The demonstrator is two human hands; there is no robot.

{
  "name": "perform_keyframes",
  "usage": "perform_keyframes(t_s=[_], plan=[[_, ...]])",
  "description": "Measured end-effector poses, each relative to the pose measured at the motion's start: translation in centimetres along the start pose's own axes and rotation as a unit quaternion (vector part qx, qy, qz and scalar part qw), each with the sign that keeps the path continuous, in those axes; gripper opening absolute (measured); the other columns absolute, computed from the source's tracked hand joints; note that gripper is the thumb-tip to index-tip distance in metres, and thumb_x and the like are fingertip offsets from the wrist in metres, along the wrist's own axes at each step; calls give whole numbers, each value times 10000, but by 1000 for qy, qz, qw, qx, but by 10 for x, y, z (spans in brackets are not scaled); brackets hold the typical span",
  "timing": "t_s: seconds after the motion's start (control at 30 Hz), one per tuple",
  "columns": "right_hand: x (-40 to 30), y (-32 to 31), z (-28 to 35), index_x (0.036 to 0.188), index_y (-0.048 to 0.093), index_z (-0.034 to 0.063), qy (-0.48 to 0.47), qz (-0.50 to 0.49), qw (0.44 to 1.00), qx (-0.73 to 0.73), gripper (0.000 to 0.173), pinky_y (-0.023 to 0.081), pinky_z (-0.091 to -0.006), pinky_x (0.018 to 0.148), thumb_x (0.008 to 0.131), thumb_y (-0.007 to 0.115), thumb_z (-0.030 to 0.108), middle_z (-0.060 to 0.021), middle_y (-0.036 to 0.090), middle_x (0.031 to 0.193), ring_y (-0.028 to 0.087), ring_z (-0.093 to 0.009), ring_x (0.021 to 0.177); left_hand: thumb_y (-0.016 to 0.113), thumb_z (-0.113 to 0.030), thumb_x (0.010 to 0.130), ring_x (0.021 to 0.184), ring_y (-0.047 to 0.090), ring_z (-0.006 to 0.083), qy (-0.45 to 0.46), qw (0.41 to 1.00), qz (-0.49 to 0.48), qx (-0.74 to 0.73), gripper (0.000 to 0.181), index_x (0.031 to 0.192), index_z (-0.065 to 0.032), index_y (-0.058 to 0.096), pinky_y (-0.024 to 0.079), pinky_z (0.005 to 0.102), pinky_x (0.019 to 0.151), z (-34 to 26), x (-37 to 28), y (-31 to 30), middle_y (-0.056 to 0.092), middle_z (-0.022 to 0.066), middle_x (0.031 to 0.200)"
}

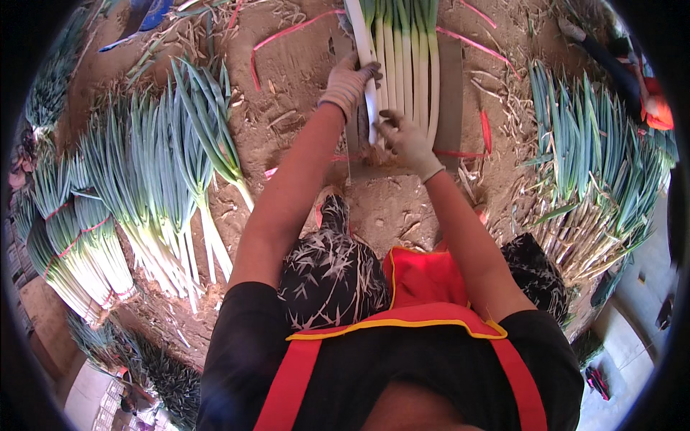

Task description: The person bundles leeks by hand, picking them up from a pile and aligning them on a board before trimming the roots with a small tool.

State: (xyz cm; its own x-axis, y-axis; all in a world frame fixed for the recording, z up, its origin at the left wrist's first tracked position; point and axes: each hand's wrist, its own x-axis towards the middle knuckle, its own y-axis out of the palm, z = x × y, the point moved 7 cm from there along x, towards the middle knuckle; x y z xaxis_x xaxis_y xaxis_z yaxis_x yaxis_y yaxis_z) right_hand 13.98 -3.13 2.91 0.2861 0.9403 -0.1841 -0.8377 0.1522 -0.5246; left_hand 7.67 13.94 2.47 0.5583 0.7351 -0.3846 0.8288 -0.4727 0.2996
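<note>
My left hand (347, 83), in a knit work glove, grips a thick white Welsh onion stalk (371, 102) along the left side of a row. Beside that stalk's lower end is my gloved right hand (411, 143), fingers apart; whether a fingertip touches the stalk is unclear. Several more Welsh onions (407, 70) lie side by side, white ends towards me and green tops running out of view. Beneath them is a flat dark board (448, 102) on the ground. Pink tape (458, 154) shows near the lower end of the row, partly hidden by my right hand.
Loose Welsh onions (156, 178) lie to the left, with tied bundles (81, 237) farther out. A pile of untrimmed onions (587, 178) lies at right. Pink tape strips (291, 27) and dry peelings (485, 86) litter the soil. Another person's orange garment (657, 105) shows at upper right.
</note>
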Motion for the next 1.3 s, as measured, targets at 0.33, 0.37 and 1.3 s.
perform_keyframes(t_s=[0.33,0.37,1.3], plan=[[-19,46,-17,1109,580,15,78,40,994,-60,305,489,-482,792,913,554,249,-234,658,953,625,-424,893,744,-262,743,1028,613,423,-40,919,-67,387,609,1224,10,488,495,426,907,53,5,-22,634,283,1080],[-20,49,-27,1084,578,5,85,59,993,-50,295,488,-485,789,918,546,247,-239,656,944,624,-427,887,743,-248,750,1047,607,421,-61,908,-70,410,648,1263,8,442,491,424,925,58,-1,-16,620,287,1114],[-16,54,-33,1410,350,50,166,108,957,-213,677,489,-452,886,824,631,238,-227,648,1088,619,-382,1029,458,-39,904,1172,551,403,-14,678,51,733,527,1420,-76,357,500,450,944,71,-10,0,309,232,1488]])
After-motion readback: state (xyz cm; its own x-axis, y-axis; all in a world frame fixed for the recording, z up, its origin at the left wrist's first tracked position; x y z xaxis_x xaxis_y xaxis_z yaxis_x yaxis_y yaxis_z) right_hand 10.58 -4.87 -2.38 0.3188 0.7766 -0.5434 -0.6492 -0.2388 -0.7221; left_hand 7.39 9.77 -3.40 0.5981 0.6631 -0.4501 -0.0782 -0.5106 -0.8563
